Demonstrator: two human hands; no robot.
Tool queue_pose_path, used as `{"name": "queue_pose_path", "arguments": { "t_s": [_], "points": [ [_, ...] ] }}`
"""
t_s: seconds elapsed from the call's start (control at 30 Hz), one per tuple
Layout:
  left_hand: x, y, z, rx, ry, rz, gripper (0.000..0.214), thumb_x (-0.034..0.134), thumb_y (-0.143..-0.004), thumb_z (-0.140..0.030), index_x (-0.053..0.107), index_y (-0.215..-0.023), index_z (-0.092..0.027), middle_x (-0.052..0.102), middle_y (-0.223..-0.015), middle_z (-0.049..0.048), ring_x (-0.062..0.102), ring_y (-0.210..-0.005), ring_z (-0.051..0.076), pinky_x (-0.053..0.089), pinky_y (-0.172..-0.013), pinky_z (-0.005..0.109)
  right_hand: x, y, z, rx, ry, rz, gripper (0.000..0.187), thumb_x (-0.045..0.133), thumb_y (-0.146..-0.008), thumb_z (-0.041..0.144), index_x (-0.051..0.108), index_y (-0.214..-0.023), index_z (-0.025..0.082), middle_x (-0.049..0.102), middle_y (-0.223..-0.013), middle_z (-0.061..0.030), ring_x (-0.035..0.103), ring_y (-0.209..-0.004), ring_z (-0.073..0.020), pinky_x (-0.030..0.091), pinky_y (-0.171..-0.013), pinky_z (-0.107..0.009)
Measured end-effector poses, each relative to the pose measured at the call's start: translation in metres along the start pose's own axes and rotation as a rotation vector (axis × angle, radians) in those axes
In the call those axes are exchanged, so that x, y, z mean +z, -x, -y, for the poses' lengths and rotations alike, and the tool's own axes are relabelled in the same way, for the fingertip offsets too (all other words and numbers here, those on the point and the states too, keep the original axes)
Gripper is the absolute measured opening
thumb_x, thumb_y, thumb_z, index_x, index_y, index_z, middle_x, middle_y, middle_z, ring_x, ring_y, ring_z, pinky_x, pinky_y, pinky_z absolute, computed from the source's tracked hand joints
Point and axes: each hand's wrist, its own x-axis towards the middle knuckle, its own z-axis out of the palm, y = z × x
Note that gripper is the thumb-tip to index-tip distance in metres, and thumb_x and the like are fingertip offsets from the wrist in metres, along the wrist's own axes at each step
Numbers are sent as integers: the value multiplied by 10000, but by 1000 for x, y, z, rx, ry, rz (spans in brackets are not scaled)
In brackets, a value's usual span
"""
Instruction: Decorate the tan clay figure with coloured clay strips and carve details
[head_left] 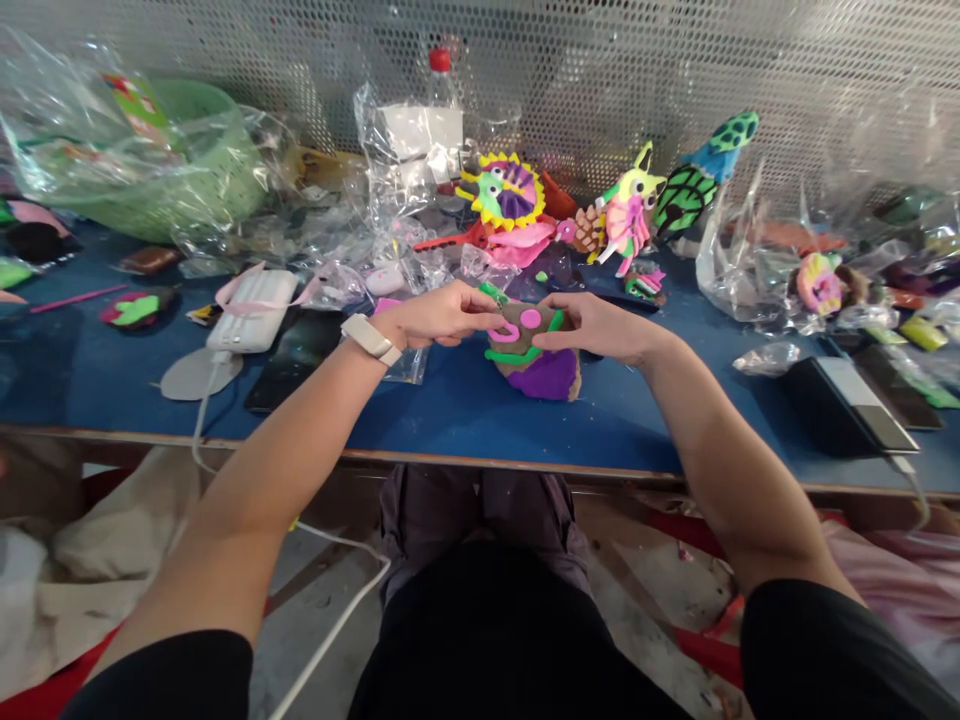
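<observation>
My stone (534, 340) sits on the blue table (442, 415) straight ahead of me, between my two hands. Taking its face as a clock, a pink strip (504, 335) curves at ten, a pink dot (530, 319) lies near twelve, a purple patch (541, 378) spreads over five and six, and a green strip (514, 358) runs across below the pink.

My left hand (444, 312) comes in from nine o'clock, thumb and forefinger bent, their tips at the pink strip — whether they pinch it or only press on it, I cannot tell. My right hand (601, 326) comes in from three, thumb and forefinger slightly parted at the upper edge; how firmly they grip there, I cannot tell either.

I judge the step in hand to be shaping and seating the pink strip. That calls for light fingertip pressure from the left while the right steadies the stone, without smearing the dot beside it.

Away from the stone, a yellow-edged clay face (511, 192) stands just short of twelve, a clay figure (630, 218) at one, a green basket (225, 180) at ten, and a dark phone (294, 362) lies at nine.
</observation>
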Motion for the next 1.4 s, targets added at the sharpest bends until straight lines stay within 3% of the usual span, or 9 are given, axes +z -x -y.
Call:
{"name": "queue_pose_path", "arguments": {
  "t_s": [0.07, 0.17, 0.4, 0.53, 0.67, 0.83, 0.97, 1.23, 1.4],
  "points": [
    [-2, 1, 0, -70, 109, 2, 619, 716, -1010, -830, 857, -1049, -229, 561, -616, -3, 341, -407, 69, 272, -421, 274, 2, -1, 1, -24, 25, -3, 411, 947, -830, 593, 773, -1000, 261, 742, -834, -4, 640, -747, -204, 542, -631, -350],
    [-4, 2, -2, -86, 230, -11, 635, 755, -987, -825, 877, -1112, -214, 439, -520, -49, 286, -416, 79, 264, -413, 267, 4, -1, 4, -47, 46, -64, 492, 955, -792, 680, 741, -930, 260, 662, -771, 16, 593, -722, -190, 517, -622, -341],
    [5, 1, -11, -45, 200, -139, 663, 769, -956, -854, 826, -906, -195, 395, -492, -66, 332, -422, 85, 242, -435, 264, 15, -2, 9, -88, 84, -263, 664, 961, -727, 798, 587, -753, 249, 504, -724, 34, 446, -701, -155, 385, -597, -329],
    [10, -1, -16, -4, 118, -188, 655, 717, -1000, -843, 802, -915, -199, 429, -504, -63, 374, -432, 95, 268, -465, 275, 19, -4, 7, -97, 85, -344, 652, 981, -730, 762, 586, -754, 244, 489, -733, 31, 437, -715, -158, 390, -618, -339],
    [14, -6, -21, 89, -28, -259, 671, 737, -986, -829, 726, -773, -193, 551, -606, -20, 427, -545, 101, 314, -538, 278, 20, -4, 7, -119, 88, -360, 577, 986, -762, 682, 634, -791, 225, 490, -741, 31, 446, -725, -156, 394, -641, -336],
    [20, -10, -22, 105, -91, -342, 607, 773, -978, -688, 631, -668, -186, 565, -628, -12, 453, -626, 121, 347, -621, 294, 24, -5, 8, -126, 46, -361, 551, 943, -792, 686, 669, -790, 207, 528, -728, 25, 448, -730, -154, 370, -651, -327],
    [24, -10, -21, 93, -65, -371, 521, 758, -985, -608, 660, -704, -180, 610, -677, 2, 464, -653, 125, 361, -639, 294, 24, -5, 7, -112, 10, -386, 487, 954, -781, 609, 681, -791, 205, 545, -731, 21, 451, -739, -156, 375, -660, -325],
    [26, -12, -20, 112, -10, -399, 624, 834, -929, -726, 625, -696, -186, 596, -708, 8, 470, -671, 124, 349, -593, 274, 24, -6, 6, -110, -71, -376, 487, 1032, -669, 524, 686, -817, 215, 595, -796, 9, 506, -769, -175, 450, -693, -344],
    [24, -9, -22, 56, 146, -352, 616, 859, -894, -784, 783, -926, -174, 708, -804, 22, 422, -544, 79, 319, -507, 265, 23, -7, 4, -129, -171, -445, 467, 1044, -689, 487, 683, -820, 221, 602, -826, 8, 548, -802, -186, 517, -729, -355]
  ]
}}
